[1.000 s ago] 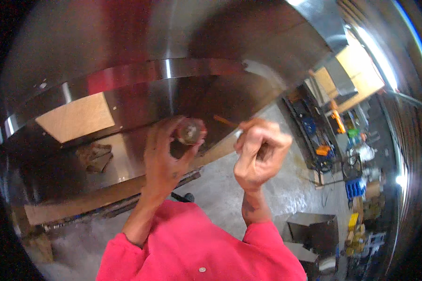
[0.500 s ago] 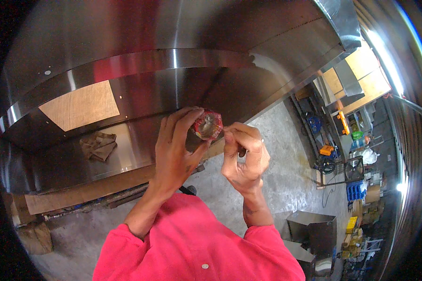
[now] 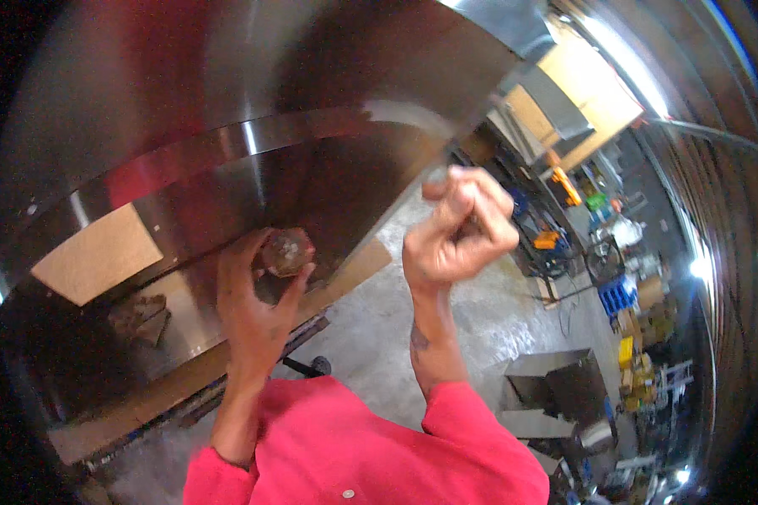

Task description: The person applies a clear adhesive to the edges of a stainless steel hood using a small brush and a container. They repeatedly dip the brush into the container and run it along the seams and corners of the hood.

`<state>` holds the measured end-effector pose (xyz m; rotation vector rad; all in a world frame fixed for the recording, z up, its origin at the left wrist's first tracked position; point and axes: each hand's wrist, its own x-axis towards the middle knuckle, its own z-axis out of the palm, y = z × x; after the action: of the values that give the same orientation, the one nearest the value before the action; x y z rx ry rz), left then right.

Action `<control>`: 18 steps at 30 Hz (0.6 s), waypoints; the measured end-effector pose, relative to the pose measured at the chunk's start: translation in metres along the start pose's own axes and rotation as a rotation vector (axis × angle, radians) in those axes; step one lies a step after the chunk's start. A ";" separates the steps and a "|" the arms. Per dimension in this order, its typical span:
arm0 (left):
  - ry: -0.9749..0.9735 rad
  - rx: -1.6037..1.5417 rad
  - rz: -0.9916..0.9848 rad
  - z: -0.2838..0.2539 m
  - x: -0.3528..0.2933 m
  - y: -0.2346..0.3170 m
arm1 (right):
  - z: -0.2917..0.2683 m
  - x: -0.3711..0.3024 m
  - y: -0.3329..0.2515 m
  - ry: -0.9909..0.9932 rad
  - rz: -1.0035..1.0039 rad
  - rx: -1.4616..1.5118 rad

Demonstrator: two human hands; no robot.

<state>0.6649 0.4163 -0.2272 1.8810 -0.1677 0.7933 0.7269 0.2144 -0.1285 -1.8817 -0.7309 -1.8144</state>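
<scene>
My left hand (image 3: pixel 257 316) is curled round a small round container (image 3: pixel 287 252) with a reddish rim. Its open top faces up and shows something greyish inside; blur hides what that is. Thumb and fingers clasp it from two sides, above the steel surface. Well to the right and higher up, my right hand (image 3: pixel 461 231) is raised with its fingers bent in and pressed together. A brownish blur shows at its fingertips, and whether that is a finger or a small held thing does not show.
On the steel worktop (image 3: pixel 227 202) at the left lie a thin wooden sheet (image 3: pixel 101 252) and a crumpled brown cloth (image 3: pixel 141 320). Grey concrete floor (image 3: pixel 379 337) stretches beyond its edge. Folded steel pieces (image 3: pixel 556 383) stand at the lower right, a fan (image 3: pixel 605 259) and shelving clutter farther off.
My right hand has come away from the container and moved up and right. My left hand, still round the container, appears lower and farther left. The whole view has turned.
</scene>
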 end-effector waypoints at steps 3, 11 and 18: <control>-0.021 -0.029 -0.005 0.002 -0.005 -0.003 | 0.014 0.028 0.046 0.141 -0.146 -0.155; -0.044 0.012 -0.016 0.000 -0.010 -0.002 | 0.036 0.062 0.103 0.320 -0.253 -0.222; -0.031 0.002 -0.010 0.002 -0.013 -0.009 | 0.035 0.070 0.104 0.264 -0.241 -0.313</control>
<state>0.6604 0.4156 -0.2423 1.8955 -0.1764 0.7578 0.8205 0.1620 -0.0543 -1.7413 -0.6292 -2.3937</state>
